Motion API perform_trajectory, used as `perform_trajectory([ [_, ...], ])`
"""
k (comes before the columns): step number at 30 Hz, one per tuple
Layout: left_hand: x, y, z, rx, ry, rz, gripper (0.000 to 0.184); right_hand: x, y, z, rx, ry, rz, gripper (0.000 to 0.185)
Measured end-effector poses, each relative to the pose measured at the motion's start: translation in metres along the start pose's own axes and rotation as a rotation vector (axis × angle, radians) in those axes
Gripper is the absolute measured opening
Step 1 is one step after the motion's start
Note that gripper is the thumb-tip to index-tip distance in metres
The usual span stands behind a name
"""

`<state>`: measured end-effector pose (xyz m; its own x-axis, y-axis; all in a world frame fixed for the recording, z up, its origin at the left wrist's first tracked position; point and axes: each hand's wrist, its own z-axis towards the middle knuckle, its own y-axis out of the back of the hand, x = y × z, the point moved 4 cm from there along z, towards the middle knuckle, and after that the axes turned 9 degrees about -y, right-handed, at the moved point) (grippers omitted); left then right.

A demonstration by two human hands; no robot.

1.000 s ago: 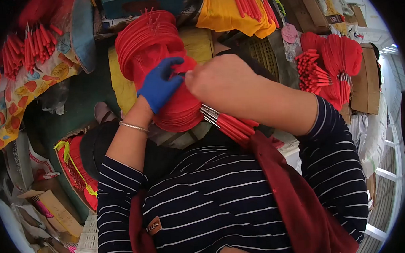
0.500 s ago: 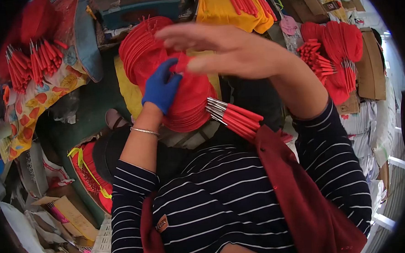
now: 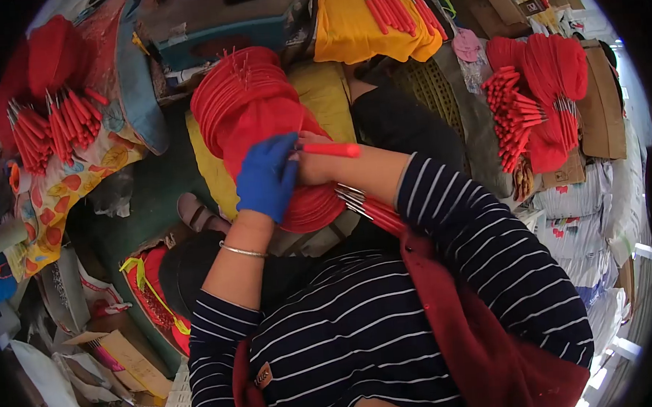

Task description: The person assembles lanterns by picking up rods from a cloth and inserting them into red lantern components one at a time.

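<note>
One slim red plastic handle (image 3: 332,151) sits pinched in your blue-gloved left hand (image 3: 267,178) as your bare right hand (image 3: 312,160), just lowered, joins the work, its grip unclear.

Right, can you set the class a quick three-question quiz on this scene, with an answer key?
1. True or false: the person's left hand is bare.
2. In this view, the red handle at the hands overlaps: A. the left sleeve; B. the right wrist; C. a cardboard box.
3. What colour is the round stack at the hands?

Key: 1. False; it wears a blue glove. 2. B. 3. Red.
</note>
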<state>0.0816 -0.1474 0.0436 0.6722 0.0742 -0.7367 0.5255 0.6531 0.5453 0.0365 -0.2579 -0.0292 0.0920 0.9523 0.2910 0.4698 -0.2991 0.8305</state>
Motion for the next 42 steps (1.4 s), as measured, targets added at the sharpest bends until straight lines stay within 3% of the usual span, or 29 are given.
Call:
perform_trajectory([
  [2, -0.005, -0.009, -0.007, 0.156, -0.017, -0.001, 0.036, -0.009, 0.038, -0.050, -0.340, 0.171, -0.045, 0.053],
  [3, -0.008, -0.012, -0.014, 0.151, -0.023, -0.010, 0.036, -0.019, 0.056, -0.076, -0.344, 0.141, -0.091, 0.050],
  [4, -0.011, -0.023, -0.023, 0.292, -0.011, 0.028, 0.037, -0.032, 0.070, -0.098, -0.345, 0.109, -0.138, 0.047],
  [5, -0.014, -0.033, -0.030, 0.432, 0.001, 0.064, 0.038, -0.054, 0.078, -0.109, -0.287, 0.005, 0.000, 0.045],
  [6, -0.018, -0.037, -0.033, 0.430, -0.007, 0.051, 0.038, -0.075, 0.089, -0.114, -0.234, -0.102, 0.140, 0.044],
  [7, -0.019, -0.040, -0.036, 0.496, -0.013, 0.084, 0.038, -0.096, 0.110, -0.115, -0.270, -0.081, 0.220, 0.043],
  [8, -0.017, -0.042, -0.035, 0.563, -0.018, 0.124, 0.038, -0.115, 0.126, -0.114, -0.486, -0.132, 0.167, 0.035],
  [9, -0.014, -0.038, -0.027, 0.567, -0.029, 0.126, 0.038, -0.143, 0.142, -0.103, -0.527, -0.239, 0.232, 0.032],
  [12, -0.009, -0.011, 0.001, 0.533, 0.059, -0.089, 0.036, -0.205, 0.186, -0.068, -0.704, -0.528, 0.008, 0.034],
  [14, -0.007, 0.024, 0.014, 0.024, 0.008, -0.049, 0.034, -0.237, 0.192, -0.042, -0.719, -0.587, -0.226, 0.036],
  [16, -0.002, 0.051, 0.029, -0.302, -0.039, 0.159, 0.034, -0.258, 0.187, -0.019, -0.689, -0.603, -0.329, 0.041],
  [17, 0.008, 0.050, 0.035, -0.303, -0.014, 0.177, 0.034, -0.258, 0.188, -0.009, -0.615, -0.678, -0.291, 0.044],
  [19, 0.026, 0.048, 0.040, -0.335, 0.034, 0.239, 0.035, -0.251, 0.189, -0.002, -0.672, -0.707, -0.262, 0.047],
  [20, 0.029, 0.046, 0.040, -0.336, 0.051, 0.251, 0.035, -0.249, 0.189, -0.003, -0.802, -0.577, -0.237, 0.039],
  [21, 0.030, 0.042, 0.041, -0.283, 0.042, 0.319, 0.035, -0.237, 0.190, -0.003, -0.795, -0.567, -0.231, 0.039],
  [23, 0.031, 0.039, 0.045, -0.240, 0.034, 0.377, 0.033, -0.222, 0.188, -0.019, -0.748, -0.684, 0.193, 0.050],
  [24, 0.031, 0.039, 0.045, -0.241, 0.038, 0.377, 0.033, -0.214, 0.181, -0.025, -0.744, -0.682, 0.192, 0.050],
  [26, 0.032, 0.038, 0.047, -0.190, 0.081, 0.365, 0.026, -0.194, 0.167, -0.037, -0.748, -0.549, 0.691, 0.055],
  [30, 0.019, 0.032, 0.047, -0.225, 0.046, 0.356, 0.020, -0.102, 0.143, -0.068, -0.513, -0.264, 1.306, 0.038],
  [32, 0.024, 0.021, 0.042, -0.218, 0.144, 0.102, 0.017, -0.069, 0.126, -0.079, -0.433, -0.215, 1.334, 0.026],
  [36, 0.024, 0.017, 0.034, -0.214, 0.037, 0.116, 0.015, -0.030, 0.100, -0.098, -0.267, -0.248, 1.143, 0.013],
  [38, 0.035, 0.011, 0.031, -0.126, 0.115, -0.408, 0.018, -0.019, 0.099, -0.108, -0.276, -0.153, 1.012, 0.014],
  [40, 0.044, 0.012, 0.030, -0.047, 0.175, -0.549, 0.019, -0.018, 0.089, -0.114, -0.279, -0.133, 0.953, 0.015],
  [42, 0.041, 0.015, 0.030, 0.031, 0.239, -0.689, 0.021, -0.016, 0.078, -0.121, -0.184, -0.194, 1.119, 0.016],
])
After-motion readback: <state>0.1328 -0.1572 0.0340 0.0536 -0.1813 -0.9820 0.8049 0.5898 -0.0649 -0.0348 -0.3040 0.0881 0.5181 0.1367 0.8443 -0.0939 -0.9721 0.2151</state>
